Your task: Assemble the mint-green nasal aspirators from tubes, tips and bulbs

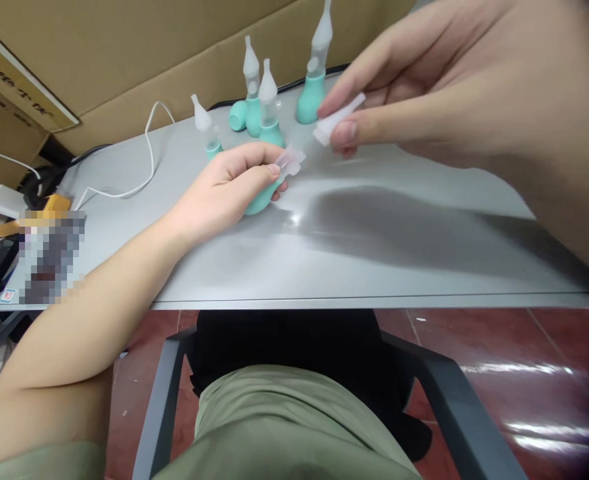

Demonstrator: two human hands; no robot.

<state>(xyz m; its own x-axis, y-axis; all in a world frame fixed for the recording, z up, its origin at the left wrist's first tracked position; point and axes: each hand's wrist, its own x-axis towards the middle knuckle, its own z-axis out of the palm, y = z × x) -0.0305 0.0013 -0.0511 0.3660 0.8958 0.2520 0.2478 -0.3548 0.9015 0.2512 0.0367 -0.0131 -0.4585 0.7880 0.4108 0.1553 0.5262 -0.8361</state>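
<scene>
My left hand [244, 173] is wrapped round a nasal aspirator bulb [261, 200], teal with a clear plastic collar [290, 162] pointing up and right. Between the thumb and fingers of my right hand [399, 100] is a white tapered nozzle tip [337, 121], held a short way above and right of the collar, apart from it. Behind my left hand stand whole aspirators with white tips: one at the left [204, 123], two close together [251, 87] in the middle, and another [314, 87] near my right fingers. A teal bulb [237, 116] lies on its side among them.
The grey table [254, 267] has a cardboard wall [139, 60] along its back. A white cable [139, 190] curls across the left side. A white charger [4, 200] and a blurred-out flat object [51, 257] are at the far left. Chair armrests [157, 400] flank my lap.
</scene>
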